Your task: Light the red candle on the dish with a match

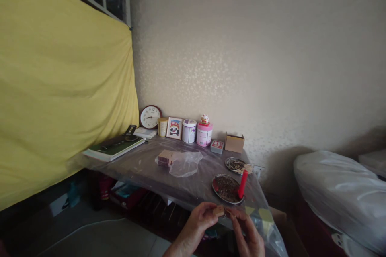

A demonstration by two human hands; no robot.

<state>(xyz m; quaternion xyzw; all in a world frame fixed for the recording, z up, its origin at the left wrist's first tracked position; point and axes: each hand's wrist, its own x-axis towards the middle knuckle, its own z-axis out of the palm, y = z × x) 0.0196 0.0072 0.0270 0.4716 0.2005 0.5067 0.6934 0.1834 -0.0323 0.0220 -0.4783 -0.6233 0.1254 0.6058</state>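
My left hand (200, 223) grips a small tan matchbox (218, 211) between thumb and fingers, just past the table's near edge. Close beside it, my right hand (245, 231) pinches what looks like a thin matchstick (228, 212), its tip close to the box; whether they touch is hard to tell. Beyond the hands, a red candle (243, 184) stands slightly tilted at the right rim of a round metal plate (221, 198). Behind it, a second metal plate (230, 160) carries a heap of thin matchsticks (243, 166).
A plastic-covered table (144, 168) holds a small box (165, 158) with a clear plastic bag (187, 164), books (114, 148) and a cardboard box (234, 143). A clock (150, 117), picture frame (174, 128) and tins (189, 131) line the wall. Bagged items (337, 192) stand at right.
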